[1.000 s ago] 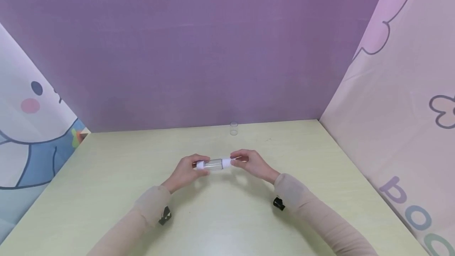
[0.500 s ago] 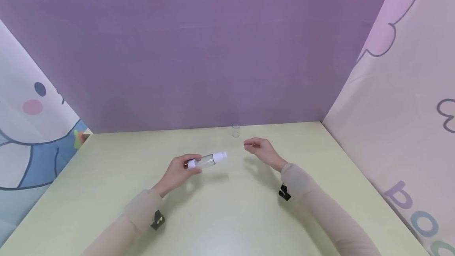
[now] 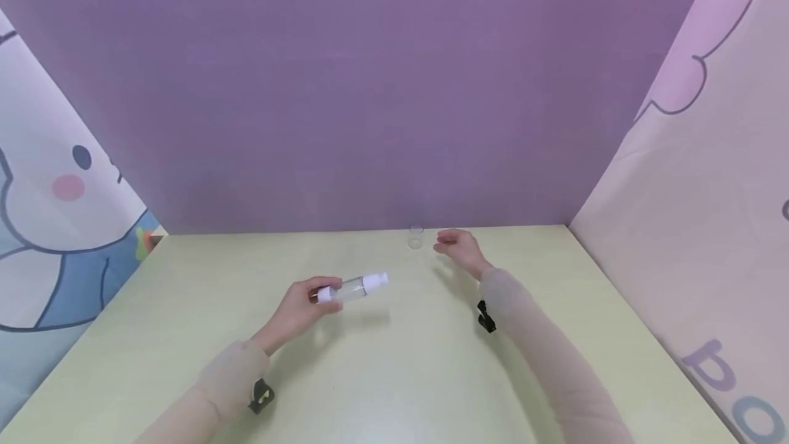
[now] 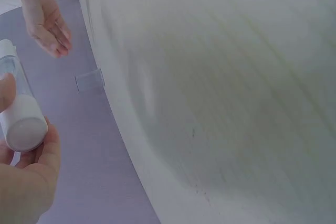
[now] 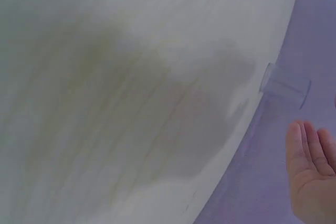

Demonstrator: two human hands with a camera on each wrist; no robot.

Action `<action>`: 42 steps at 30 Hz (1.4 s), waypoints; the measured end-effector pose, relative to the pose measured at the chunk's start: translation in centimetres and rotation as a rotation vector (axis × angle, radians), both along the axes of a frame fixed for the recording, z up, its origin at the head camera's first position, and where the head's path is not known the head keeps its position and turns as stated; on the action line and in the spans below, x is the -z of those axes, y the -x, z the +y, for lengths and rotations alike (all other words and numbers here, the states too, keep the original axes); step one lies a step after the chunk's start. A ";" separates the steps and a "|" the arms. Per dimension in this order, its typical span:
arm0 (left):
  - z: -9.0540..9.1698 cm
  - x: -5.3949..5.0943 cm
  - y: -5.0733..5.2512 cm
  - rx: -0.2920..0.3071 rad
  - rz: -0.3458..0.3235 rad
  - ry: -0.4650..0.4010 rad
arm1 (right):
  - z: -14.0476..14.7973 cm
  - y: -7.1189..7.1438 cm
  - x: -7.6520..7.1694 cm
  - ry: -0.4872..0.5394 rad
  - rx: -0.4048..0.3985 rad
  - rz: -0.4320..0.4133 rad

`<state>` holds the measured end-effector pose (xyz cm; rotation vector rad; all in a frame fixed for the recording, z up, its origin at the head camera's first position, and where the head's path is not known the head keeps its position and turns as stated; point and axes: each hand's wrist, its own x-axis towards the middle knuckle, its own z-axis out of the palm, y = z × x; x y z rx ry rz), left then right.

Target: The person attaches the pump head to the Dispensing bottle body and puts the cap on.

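My left hand grips a small clear pump bottle by its white base, holding it above the table, tilted with its white pump end pointing right. In the left wrist view the bottle's white base sits between thumb and fingers. A clear cylindrical cap stands upright at the table's back edge. Just right of that cap hovers my right hand, fingers extended and apart from it. In the right wrist view the cap lies just beyond the fingertips of the right hand, which holds nothing.
The pale wooden table runs back to a purple wall panel. Printed cartoon panels rise along the left and right sides. A black wrist strap part hangs under each sleeve.
My right hand has let go of the bottle's pump end and moved back and right, beside the clear cap. The left hand has drawn the bottle left.
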<state>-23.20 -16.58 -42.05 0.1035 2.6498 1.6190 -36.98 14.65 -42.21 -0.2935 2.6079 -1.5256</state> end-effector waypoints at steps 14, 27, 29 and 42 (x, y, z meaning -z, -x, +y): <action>0.2 0.1 -0.7 0.011 0.007 -0.016 | -1.8 2.3 1.1 -0.075 0.009 -0.049; 0.1 0.4 -1.9 0.010 -0.001 -0.017 | -3.1 3.4 1.5 -0.121 0.046 -0.074; 0.0 0.5 -2.1 0.009 -0.002 -0.020 | -3.3 3.4 1.6 -0.127 0.050 -0.074; 0.0 0.3 -2.6 0.030 -0.010 -0.022 | -3.4 3.1 1.9 -0.057 0.074 -0.117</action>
